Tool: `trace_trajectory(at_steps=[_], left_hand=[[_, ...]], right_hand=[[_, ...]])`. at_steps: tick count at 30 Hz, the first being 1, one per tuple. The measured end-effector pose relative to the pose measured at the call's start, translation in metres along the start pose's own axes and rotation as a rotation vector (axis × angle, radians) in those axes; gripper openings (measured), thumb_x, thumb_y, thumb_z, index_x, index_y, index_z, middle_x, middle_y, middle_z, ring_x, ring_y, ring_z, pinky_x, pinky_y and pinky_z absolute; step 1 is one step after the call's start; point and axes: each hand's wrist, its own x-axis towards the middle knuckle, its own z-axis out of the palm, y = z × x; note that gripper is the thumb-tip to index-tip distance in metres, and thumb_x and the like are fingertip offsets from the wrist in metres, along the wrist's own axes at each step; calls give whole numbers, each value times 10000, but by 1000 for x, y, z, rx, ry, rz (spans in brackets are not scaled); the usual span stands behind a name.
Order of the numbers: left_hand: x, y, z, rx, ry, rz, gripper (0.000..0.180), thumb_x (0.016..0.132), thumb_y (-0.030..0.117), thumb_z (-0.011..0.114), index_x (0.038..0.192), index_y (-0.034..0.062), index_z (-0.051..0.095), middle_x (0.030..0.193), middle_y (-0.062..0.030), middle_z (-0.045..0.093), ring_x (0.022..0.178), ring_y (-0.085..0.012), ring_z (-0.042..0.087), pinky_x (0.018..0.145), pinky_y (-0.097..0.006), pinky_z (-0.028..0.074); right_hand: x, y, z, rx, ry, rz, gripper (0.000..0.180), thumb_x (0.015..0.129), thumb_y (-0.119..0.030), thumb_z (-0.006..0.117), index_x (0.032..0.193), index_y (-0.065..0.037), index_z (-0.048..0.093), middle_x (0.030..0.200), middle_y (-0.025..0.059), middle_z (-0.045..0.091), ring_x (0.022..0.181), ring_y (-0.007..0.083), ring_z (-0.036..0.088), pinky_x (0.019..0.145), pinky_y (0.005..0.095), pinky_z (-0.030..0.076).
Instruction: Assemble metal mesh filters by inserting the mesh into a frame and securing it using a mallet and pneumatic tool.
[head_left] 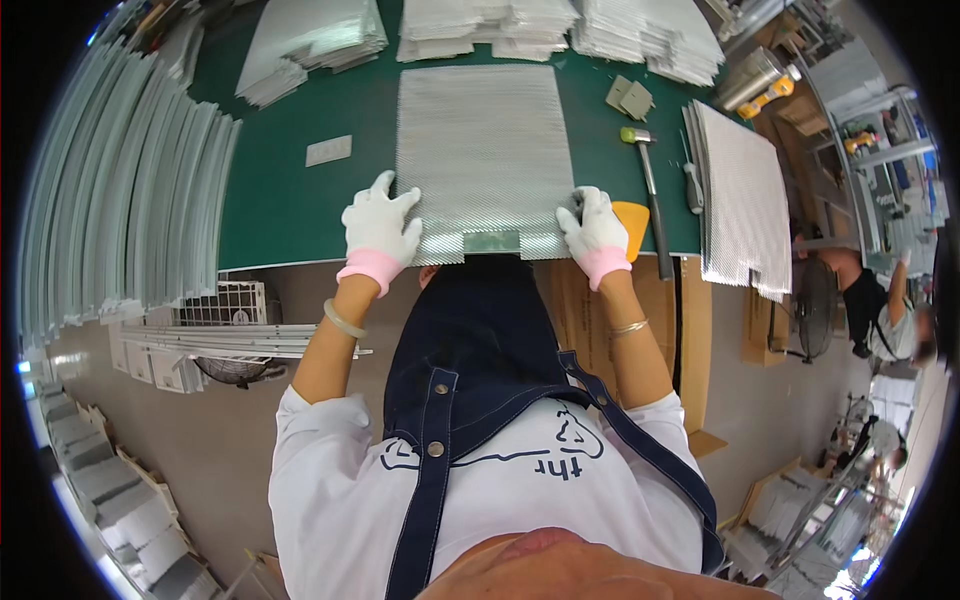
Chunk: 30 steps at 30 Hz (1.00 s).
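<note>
On the green table [300, 210], a silvery mesh sheet [485, 150] lies flat, its long axis running away from the person. Its near edge is partly hidden by a small plate, perhaps metal. The left hand [378, 230] and right hand [594, 228], in white gloves, press open-palmed on the near corners, gripping nothing. A hammer [648, 185] lies just right.
</note>
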Motion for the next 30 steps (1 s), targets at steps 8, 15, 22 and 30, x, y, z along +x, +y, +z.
trace_trajectory(at_steps=[8,15,22,30], left_hand=[[-8,-13,22,-38,86,40,401,742,305,621,1138,243,611,1316,-131,456,1157,-328,446,941,-457,369],[-6,-19,28,-76,248,131,392,766,263,607,1148,177,603,1244,-140,524,1093,-348,501,929,-436,401],[-7,-20,36,-158,280,100,421,753,270,625,1166,199,590,1277,-112,494,1134,-329,472,943,-460,374],[-4,-18,34,-265,343,88,431,740,258,634,1158,164,593,1252,-119,518,1113,-327,491,948,-428,383]], right_hand=[[-4,-5,-5,92,-14,117,532,801,-301,624,1235,-48,450,1116,162,553,963,313,577,833,380,459],[2,0,-2,85,73,-5,488,786,-325,624,1175,-46,532,1038,139,573,905,302,590,799,371,472],[-1,2,2,136,144,-9,485,766,-319,651,1150,-38,561,1008,129,579,864,273,596,774,360,479],[-1,2,3,205,160,1,487,757,-306,659,1152,-35,569,1002,136,582,854,258,591,779,350,475]])
